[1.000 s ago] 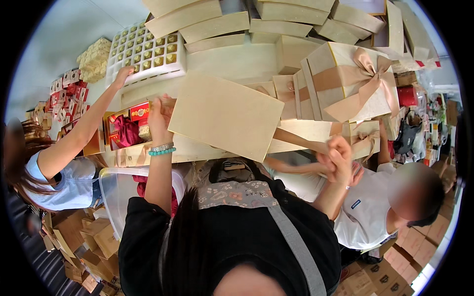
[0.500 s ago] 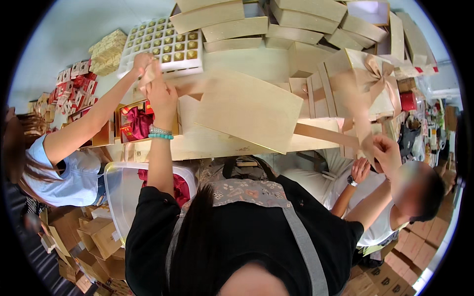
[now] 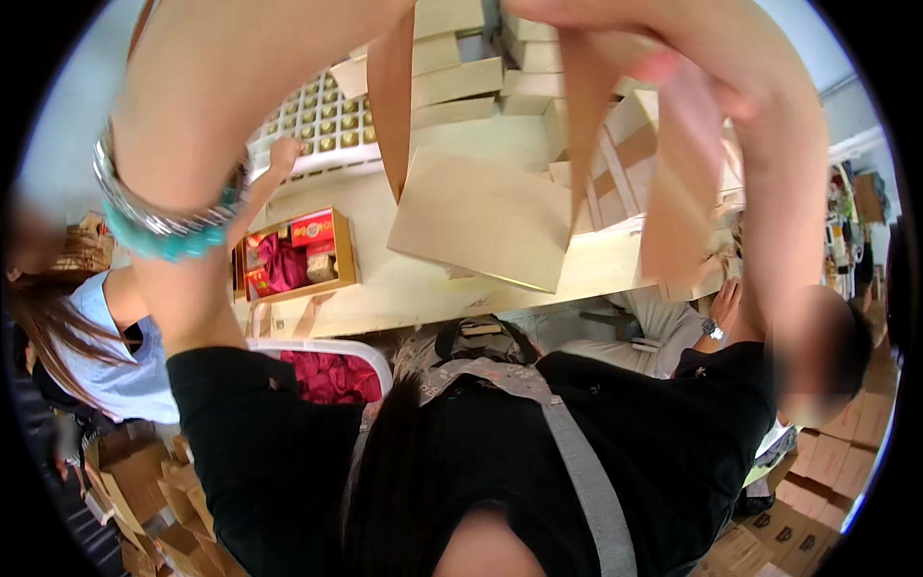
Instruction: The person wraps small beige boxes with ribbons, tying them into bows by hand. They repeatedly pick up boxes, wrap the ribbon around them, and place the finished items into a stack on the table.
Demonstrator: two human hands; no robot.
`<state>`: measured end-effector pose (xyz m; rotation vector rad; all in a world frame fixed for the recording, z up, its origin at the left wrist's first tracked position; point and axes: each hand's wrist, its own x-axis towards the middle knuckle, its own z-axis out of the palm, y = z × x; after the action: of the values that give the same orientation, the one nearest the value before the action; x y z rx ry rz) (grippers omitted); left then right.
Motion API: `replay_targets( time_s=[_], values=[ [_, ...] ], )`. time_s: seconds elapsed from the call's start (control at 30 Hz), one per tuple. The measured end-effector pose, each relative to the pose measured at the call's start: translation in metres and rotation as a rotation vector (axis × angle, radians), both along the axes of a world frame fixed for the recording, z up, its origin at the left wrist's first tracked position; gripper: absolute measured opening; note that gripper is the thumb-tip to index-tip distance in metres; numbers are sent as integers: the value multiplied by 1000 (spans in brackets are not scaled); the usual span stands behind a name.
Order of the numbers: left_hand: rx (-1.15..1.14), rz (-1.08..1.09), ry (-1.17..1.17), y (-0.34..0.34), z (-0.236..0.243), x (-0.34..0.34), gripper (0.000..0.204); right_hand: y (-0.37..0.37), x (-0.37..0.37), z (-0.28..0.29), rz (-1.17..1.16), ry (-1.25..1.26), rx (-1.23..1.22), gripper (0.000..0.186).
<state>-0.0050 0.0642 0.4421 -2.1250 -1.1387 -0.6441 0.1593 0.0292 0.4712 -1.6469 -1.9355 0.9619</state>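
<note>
A flat cream box (image 3: pixel 481 216) with a thin gold edge lies at an angle on the table before me. Tan satin ribbon (image 3: pixel 390 106) rises taut from its left side to my raised left hand (image 3: pixel 375 13), closed on it, though the upper edge cuts off the fingers. My right hand (image 3: pixel 678 48), blurred and also lifted close to the camera, is closed on the ribbon's other length, which comes up from the box's right side. A broad loose ribbon tail (image 3: pixel 681 192) dangles below that hand.
An open gift box (image 3: pixel 346 269) with red packets and crimson satin stands left. Behind it, a co-worker's hand (image 3: pixel 283 156) is beside a white tray (image 3: pixel 336 168) of gold-capped bottles. Box parts (image 3: pixel 457 91) are stacked at the back. Another person's watch-wearing hand (image 3: pixel 723 306) is at right.
Both my hands have risen toward the camera, drawing the ribbon up from the box on both sides. The co-worker's hand has separated from my left hand. The open gift box is now uncovered to view.
</note>
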Motion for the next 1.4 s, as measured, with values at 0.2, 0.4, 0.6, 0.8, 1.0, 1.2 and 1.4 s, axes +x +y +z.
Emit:
replay_targets(
  time_s=[0.2,0.4,0.6,0.8,1.0,1.2,1.4],
  values=[
    [-135,-281,-37,23,18,37,17,60,22,-40,4,502,-158,28],
    [-549,-775,-699,53,-131,49,64,89,88,-75,-27,1338,-191,10],
    [-797,-640,-670,50,-155,74,53,50,11,-72,-260,913,398,22],
    [-1731,-1079,-1110,82,-135,25,25,-44,92,-105,-54,262,370,23],
    [-192,-1201,-208,53,-112,44,12,-17,80,-128,-2,200,744,41],
    [-579,-1353,-393,60,-124,18,11,13,81,-178,-234,-16,961,21],
    [-1514,-533,-845,107,-282,-132,18,-88,140,-286,-652,-646,619,6]
  ],
)
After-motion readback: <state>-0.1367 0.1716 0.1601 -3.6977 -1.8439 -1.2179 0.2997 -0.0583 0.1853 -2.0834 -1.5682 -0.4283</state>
